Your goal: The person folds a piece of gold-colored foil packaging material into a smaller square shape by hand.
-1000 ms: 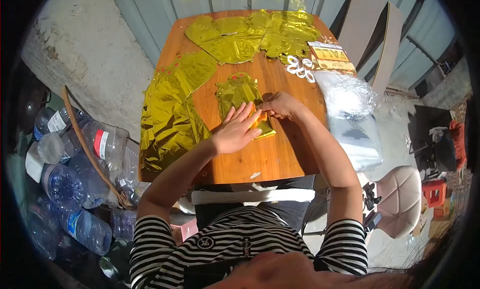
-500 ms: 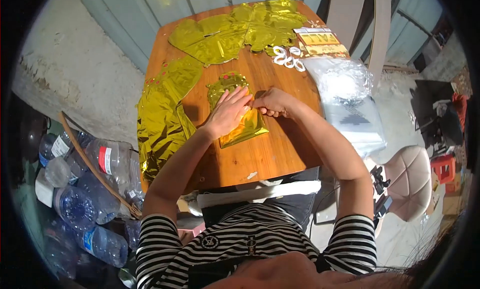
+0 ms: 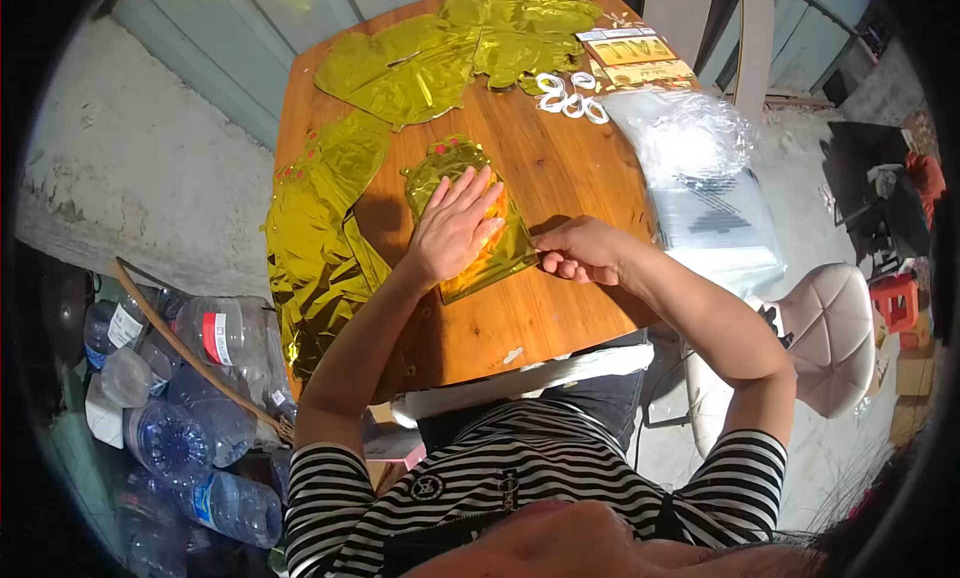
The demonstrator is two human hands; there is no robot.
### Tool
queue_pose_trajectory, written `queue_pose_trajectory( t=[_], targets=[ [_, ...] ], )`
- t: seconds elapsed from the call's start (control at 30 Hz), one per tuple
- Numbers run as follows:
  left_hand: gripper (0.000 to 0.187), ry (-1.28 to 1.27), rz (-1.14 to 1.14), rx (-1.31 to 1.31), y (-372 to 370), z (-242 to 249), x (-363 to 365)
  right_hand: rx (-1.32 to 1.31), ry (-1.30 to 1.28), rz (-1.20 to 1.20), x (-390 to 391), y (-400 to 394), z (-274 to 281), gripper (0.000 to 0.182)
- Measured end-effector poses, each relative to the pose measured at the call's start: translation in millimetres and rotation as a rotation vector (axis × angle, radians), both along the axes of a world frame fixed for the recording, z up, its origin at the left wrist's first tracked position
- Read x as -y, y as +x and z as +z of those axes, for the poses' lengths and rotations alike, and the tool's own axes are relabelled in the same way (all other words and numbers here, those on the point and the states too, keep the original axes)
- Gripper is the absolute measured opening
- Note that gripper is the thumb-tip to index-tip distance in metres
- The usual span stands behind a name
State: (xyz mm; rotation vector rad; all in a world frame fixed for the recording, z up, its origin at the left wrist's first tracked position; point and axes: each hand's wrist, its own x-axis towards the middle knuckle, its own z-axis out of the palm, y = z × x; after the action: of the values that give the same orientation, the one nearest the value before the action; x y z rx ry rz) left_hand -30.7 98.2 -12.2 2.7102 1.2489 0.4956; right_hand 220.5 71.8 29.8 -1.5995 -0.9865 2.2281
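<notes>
A folded gold foil balloon with red dots at its upper end lies on the wooden table in front of me. My left hand rests flat on its middle with the fingers spread. With thumb and fingertips together, my right hand pinches the right edge of the balloon near its lower corner. More gold foil balloons lie spread flat around it: one to the left, with red dots near its top, and another at the far side.
On the wooden table, several white rings lie near printed FALL cards. Clear plastic bags overhang its right edge. Large plastic bottles crowd the floor at left, and a padded chair stands at right.
My right hand has slid down along the balloon's right edge toward its lower corner. My left hand stays flat on the foil, its fingers spread a little wider. The view has shifted slightly.
</notes>
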Motion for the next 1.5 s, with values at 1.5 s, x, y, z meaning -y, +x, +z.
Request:
queue_pose_trajectory(
  t=[1.5],
  targets=[
    [0.043,0.046,-0.012,0.269,0.7,4.0,-0.7,0.273,1.900,0.898,-35.9,21.2,-20.6,0.042]
  ],
)
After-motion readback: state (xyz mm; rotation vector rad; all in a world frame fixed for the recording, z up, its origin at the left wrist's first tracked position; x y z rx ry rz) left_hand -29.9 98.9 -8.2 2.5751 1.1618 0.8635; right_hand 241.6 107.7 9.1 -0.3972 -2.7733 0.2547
